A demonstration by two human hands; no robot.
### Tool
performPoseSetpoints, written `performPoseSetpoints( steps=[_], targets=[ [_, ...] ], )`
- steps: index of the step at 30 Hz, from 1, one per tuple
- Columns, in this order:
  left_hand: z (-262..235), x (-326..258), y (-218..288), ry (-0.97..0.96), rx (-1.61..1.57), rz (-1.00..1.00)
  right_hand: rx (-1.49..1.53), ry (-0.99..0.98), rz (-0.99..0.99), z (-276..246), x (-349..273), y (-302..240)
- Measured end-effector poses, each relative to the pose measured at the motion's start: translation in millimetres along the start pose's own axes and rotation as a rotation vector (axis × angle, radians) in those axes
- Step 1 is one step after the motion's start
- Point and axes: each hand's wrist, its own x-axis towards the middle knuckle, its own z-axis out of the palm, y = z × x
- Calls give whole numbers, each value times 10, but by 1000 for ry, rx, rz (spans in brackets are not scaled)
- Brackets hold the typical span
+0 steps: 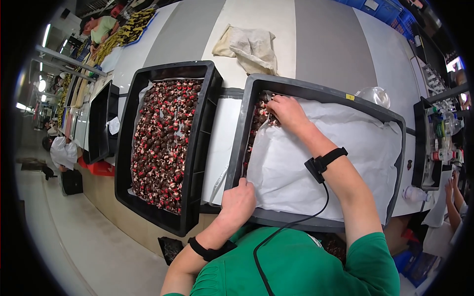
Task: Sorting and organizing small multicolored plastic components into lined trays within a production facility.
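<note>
A black plastic tray [296, 85] in front of me is lined or covered with a white paper sheet [326, 163]. Along the tray's left side, dark round chocolates mixed with red and pale bits [253, 129] show past the sheet's edge. At the far left part of the tray, my right hand [289, 112] is closed on the edge of the paper, with its fingertips partly hidden. My left hand [239, 201] is closed at the tray's near left side, where the sheet's corner meets its fingertips.
Left of my tray stands another black tray [212, 113] full of similar chocolates [165, 143]. A crumpled cream cloth [252, 47] lies farther back on the striped table. Beyond the right rim are a clear plastic bowl [374, 96] and a bottle [414, 194]. Other people work at both sides.
</note>
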Motion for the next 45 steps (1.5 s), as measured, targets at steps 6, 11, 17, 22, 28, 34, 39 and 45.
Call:
performPoseSetpoints(
  steps=[6,11,17,22,28,34,39,45],
  targets=[
    [27,1,-39,20,-35,23,35,27,15,24,-7,-6],
    [-26,-1,-19,-12,-28,28,69,32,42,53,-32,9],
    [-20,-15,-54,-8,-54,82,138,61,71,78,-58,43],
    [-87,-36,-50,-41,-53,75,167,121,53,71,-46,24],
    [-98,-71,-82,-38,-41,55,196,153,30,105,39,-23],
    [-104,-102,-52,-4,37,53,212,145,34,118,105,-105],
    [-124,-111,-63,22,158,71,206,137,56,114,141,-167],
    [-150,-112,-67,3,180,73,204,168,27,112,152,-193]
  ],
)
